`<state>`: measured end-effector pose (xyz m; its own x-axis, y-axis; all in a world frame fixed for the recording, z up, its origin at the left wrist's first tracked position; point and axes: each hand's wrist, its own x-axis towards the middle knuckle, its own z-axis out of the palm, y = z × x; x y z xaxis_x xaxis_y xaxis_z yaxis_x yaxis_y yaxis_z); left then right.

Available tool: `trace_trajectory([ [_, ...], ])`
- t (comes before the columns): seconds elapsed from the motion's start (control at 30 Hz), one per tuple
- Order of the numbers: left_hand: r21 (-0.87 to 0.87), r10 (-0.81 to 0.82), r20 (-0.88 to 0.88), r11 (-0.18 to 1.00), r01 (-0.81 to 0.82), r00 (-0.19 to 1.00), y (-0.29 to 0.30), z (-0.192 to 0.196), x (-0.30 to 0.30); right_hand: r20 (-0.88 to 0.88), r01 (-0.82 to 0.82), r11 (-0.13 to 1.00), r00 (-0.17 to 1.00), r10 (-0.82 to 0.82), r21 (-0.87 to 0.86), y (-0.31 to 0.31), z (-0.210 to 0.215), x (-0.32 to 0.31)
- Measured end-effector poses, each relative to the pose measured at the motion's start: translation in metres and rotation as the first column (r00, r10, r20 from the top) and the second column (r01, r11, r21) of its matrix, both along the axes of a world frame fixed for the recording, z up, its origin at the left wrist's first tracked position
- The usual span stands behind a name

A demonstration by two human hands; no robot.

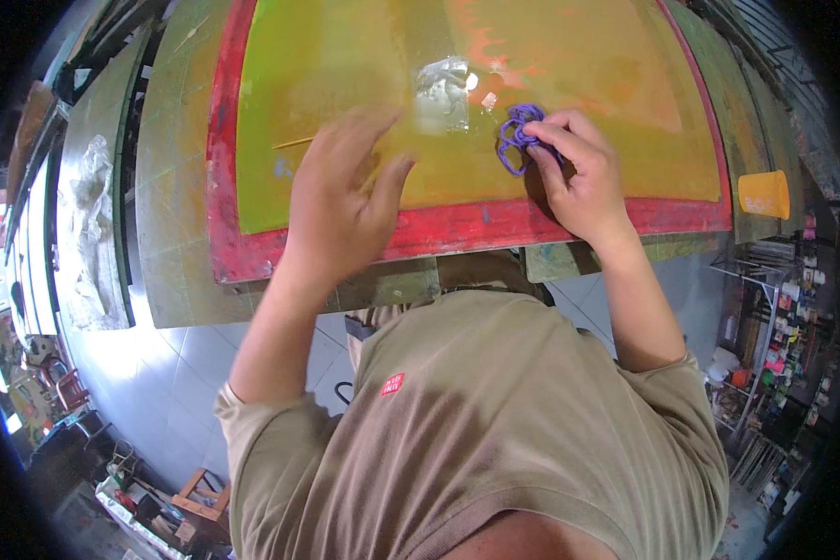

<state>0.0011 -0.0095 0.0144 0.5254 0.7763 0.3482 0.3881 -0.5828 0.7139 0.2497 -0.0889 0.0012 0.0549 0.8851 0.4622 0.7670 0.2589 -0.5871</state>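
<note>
In front of me lies a red-edged printing screen [420,245] with a yellow-green mesh [457,177]. My right hand [583,177] is closed over the right part of the mesh, thumb and fingers pinching a loose bundle of purple cord [513,131]. Loops of the cord hang out to the left of my fingertips. My left hand [341,196] hovers over the left part, thumb and fingers apart, somewhat blurred, with nothing visible in it. A thin yellow stick [292,144] rests on the mesh beside it. Between the hands, farther off, is a shiny transparent patch [443,91], possibly plastic film.
The screen lies on a worn greenish table [182,187]. A yellow cup [763,194] stands at the right, past the red edge. Crumpled clear plastic [89,201] lies on a board to the left. Shelves with small containers [784,317] stand at the far right; a wooden stool [201,499] is lower left.
</note>
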Motion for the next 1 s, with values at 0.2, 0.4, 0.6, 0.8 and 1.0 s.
trace_trajectory([
  [0.2,0.141,-0.162,-0.307,0.967,0.213,0.938,0.072,-0.005,0.051,-0.038,0.018,0.999,0.999,-0.017,0.037,0.000,-0.004,0.001],
  [0.4,-0.279,-0.410,-0.455,0.909,0.310,0.791,0.084,0.013,0.067,-0.095,0.033,0.999,0.995,-0.030,0.032,-0.003,-0.003,0.000],
  [0.6,-0.530,-0.513,-0.086,0.750,0.397,0.854,0.086,0.012,0.060,-0.037,0.032,0.999,0.999,-0.031,0.031,0.000,-0.002,-0.003],
  [0.8,-0.683,-0.467,-0.004,0.647,0.339,0.884,0.089,0.010,0.062,-0.018,0.004,1.000,1.000,-0.004,-0.025,-0.002,0.006,-0.005],
  [1.0,-0.652,-0.384,0.093,0.673,0.348,0.919,0.092,-0.015,0.059,-0.055,-0.237,0.971,0.970,0.238,0.023,0.014,0.007,-0.017],
])
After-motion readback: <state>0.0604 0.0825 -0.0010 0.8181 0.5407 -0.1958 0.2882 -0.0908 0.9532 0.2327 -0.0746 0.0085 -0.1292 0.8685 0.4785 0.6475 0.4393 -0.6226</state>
